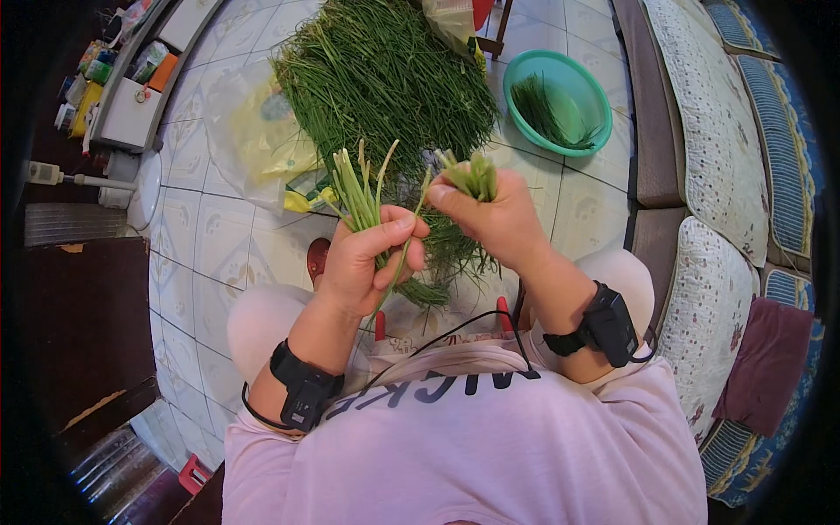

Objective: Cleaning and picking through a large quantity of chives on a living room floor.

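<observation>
My left hand (377, 256) is closed round a bundle of green stalks (357, 190), their pale ends pointing up and away from me. One single stalk (405, 252) slants across its fingertips. Close by on the right, my right hand (489, 207) grips another bunch of stalks (474, 177), cut or root ends uppermost; its thumb and finger are near the tip of the single stalk, and whether they touch it I cannot tell. Beyond both hands a large heap of long thin green stalks, like chives (394, 79), lies on the floor. Loose green leaves hang below my hands.
A turquoise plastic basin (602, 121) with some greens in it stands at the upper right. Clear and yellow plastic bags (243, 138) lie left of the heap on the tiled floor (216, 230). A covered sofa (712, 131) runs along the right; a drawer cabinet (128, 115) stands upper left.
</observation>
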`<state>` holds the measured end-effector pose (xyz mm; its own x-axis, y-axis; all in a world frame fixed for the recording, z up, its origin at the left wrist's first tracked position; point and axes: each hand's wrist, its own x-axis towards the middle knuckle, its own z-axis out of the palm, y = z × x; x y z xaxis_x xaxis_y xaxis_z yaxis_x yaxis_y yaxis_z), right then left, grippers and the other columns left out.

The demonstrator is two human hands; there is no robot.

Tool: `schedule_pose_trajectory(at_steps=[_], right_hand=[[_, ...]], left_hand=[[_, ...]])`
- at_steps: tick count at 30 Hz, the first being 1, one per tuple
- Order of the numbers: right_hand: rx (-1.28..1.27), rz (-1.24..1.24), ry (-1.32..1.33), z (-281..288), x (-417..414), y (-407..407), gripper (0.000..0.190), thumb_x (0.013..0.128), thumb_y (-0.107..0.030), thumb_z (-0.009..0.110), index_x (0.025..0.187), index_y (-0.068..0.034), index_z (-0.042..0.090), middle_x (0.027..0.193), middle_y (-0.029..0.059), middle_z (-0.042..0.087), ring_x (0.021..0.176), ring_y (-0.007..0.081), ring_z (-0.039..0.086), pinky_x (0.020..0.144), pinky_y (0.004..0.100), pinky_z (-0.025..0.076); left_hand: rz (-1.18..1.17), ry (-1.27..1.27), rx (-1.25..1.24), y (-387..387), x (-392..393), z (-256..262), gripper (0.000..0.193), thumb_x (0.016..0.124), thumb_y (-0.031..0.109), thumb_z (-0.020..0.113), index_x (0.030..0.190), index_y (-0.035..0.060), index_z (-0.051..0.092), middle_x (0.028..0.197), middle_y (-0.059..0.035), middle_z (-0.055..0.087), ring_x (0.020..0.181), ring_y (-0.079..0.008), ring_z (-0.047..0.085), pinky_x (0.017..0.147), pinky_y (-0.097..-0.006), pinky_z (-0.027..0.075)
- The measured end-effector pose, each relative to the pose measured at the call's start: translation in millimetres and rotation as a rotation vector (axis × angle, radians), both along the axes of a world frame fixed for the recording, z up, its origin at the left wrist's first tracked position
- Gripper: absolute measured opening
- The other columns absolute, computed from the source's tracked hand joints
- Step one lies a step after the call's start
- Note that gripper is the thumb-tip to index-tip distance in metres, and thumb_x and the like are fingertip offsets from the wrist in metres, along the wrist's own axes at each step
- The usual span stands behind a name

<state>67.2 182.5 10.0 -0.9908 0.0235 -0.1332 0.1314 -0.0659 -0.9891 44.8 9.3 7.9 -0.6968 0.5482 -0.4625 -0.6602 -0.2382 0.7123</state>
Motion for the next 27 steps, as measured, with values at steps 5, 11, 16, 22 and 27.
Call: schedule_pose_trajectory(at_steps=[5,11,16,22,27], right_hand=[[-0.077,-0.153,-0.082,2.8,-3.9,5.5,0.015,0.078,-0.016,0.061,0.077,-0.002,0.06,0.061,-0.002,0.053,0.056,0.0053,0.046,0.052,0.0223,0.038],[-0.004,-0.308,-0.135,-11.0,-11.8,14.7,0.019,0.077,-0.02,0.062,0.073,-0.002,0.059,0.061,-0.0018,0.052,0.055,0.0063,0.046,0.051,0.0234,0.037],[0.066,-0.128,-0.224,-16.7,-9.0,9.2,0.019,0.077,-0.02,0.066,0.079,-0.001,0.062,0.069,-0.0018,0.057,0.064,0.0074,0.05,0.059,0.0265,0.041],[-0.225,-0.021,-0.147,-21.2,-0.5,-14.6,0.02,0.078,-0.022,0.065,0.084,-0.003,0.062,0.066,-0.0025,0.054,0.052,0.0055,0.042,0.046,0.0202,0.033],[-0.33,-0.122,-0.146,-7.5,-7.7,-3.6,0.018,0.078,-0.019,0.063,0.081,-0.002,0.06,0.058,-0.0015,0.051,0.049,0.0068,0.046,0.045,0.0219,0.034]], left_hand=[[-0.008,0.004,0.002,-0.3,0.2,-1.1,0.018,0.08,0.016,0.056,0.082,-0.0024,0.058,0.059,-0.01,0.059,0.033,-0.0048,0.032,0.036,-0.0181,0.026],[0.013,0.011,-0.045,0.8,-0.1,-5.4,0.016,0.08,0.013,0.056,0.082,-0.0027,0.058,0.059,-0.0092,0.058,0.032,-0.0048,0.032,0.036,-0.0181,0.026],[0.047,0.024,-0.075,1.0,-1.2,-6.9,0.016,0.08,0.014,0.056,0.082,-0.0026,0.058,0.059,-0.0088,0.058,0.032,-0.0052,0.032,0.037,-0.0179,0.027],[0.039,0.064,-0.159,6.2,-0.9,-5.3,0.014,0.077,0.012,0.06,0.082,-0.0012,0.058,0.062,-0.0092,0.059,0.034,-0.0054,0.035,0.037,-0.0186,0.03],[0.01,0.119,-0.222,5.9,-0.6,-8.9,0.014,0.075,0.004,0.064,0.087,0.0008,0.058,0.076,-0.0069,0.061,0.043,-0.0042,0.041,0.036,-0.0179,0.027]])
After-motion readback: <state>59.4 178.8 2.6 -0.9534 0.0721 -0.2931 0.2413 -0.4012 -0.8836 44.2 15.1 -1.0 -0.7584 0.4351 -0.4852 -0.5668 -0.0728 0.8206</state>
